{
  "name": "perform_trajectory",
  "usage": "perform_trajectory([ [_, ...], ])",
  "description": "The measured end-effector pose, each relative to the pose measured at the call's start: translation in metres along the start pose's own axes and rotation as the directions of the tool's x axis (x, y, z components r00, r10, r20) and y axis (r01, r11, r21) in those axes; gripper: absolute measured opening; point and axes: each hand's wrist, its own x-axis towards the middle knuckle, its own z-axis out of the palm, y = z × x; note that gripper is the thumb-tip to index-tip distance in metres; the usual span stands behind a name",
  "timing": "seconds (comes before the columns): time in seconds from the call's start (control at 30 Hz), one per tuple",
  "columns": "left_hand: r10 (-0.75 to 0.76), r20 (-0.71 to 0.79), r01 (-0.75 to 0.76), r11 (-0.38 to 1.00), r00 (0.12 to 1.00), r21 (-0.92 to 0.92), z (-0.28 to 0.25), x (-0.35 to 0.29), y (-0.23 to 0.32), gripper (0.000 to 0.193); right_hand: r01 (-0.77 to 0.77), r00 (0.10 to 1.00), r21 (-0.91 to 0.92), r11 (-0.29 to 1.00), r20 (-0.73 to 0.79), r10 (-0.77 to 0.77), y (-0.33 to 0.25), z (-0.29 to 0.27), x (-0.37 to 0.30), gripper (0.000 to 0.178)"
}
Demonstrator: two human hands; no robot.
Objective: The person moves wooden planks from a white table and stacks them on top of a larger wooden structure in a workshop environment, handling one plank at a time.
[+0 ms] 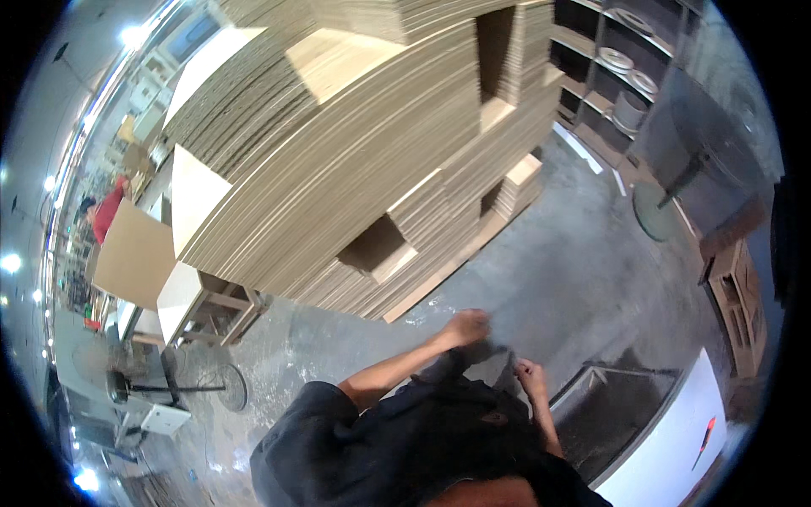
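Note:
My left hand [469, 328] is out in front of my body with the fingers curled closed, over the grey floor near the foot of a tall stack of board panels [372, 135]. Lower and to the right, my right hand [530, 375] is closed too, its fingers pressed together. A dark shape, perhaps cloth or shadow, lies between the two hands; its kind cannot be made out. Whatever either hand may hold is too small or hidden to name. My black shirt [414, 431] fills the lower middle.
On the right, a white panel [667, 439] carries a red-handled screwdriver [706, 439] beside a dark open frame [617, 406]. A pedestal fan [697, 160], a wooden crate [735, 296] and shelves [604, 59] stand farther off. A person in red [106, 211] is at the far left.

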Motion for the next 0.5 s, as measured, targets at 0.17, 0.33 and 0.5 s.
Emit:
perform_trajectory([
  [0.17,-0.195,0.342,0.234,0.969,0.919,-0.074,0.057,-0.006,0.032,0.021,0.106,0.990,-0.169,0.980,-0.073,-0.120,-0.011,-0.015,-0.069,0.028],
  [0.33,-0.161,0.556,0.226,0.973,0.815,-0.049,0.155,-0.012,0.079,0.019,0.287,0.886,0.008,0.958,-0.381,-0.263,-0.017,-0.083,-0.143,0.033],
  [0.5,0.351,0.766,-0.227,0.936,0.538,-0.269,0.277,-0.012,0.193,0.026,0.312,0.480,0.191,0.931,-0.877,0.019,-0.031,-0.166,-0.303,0.030],
])
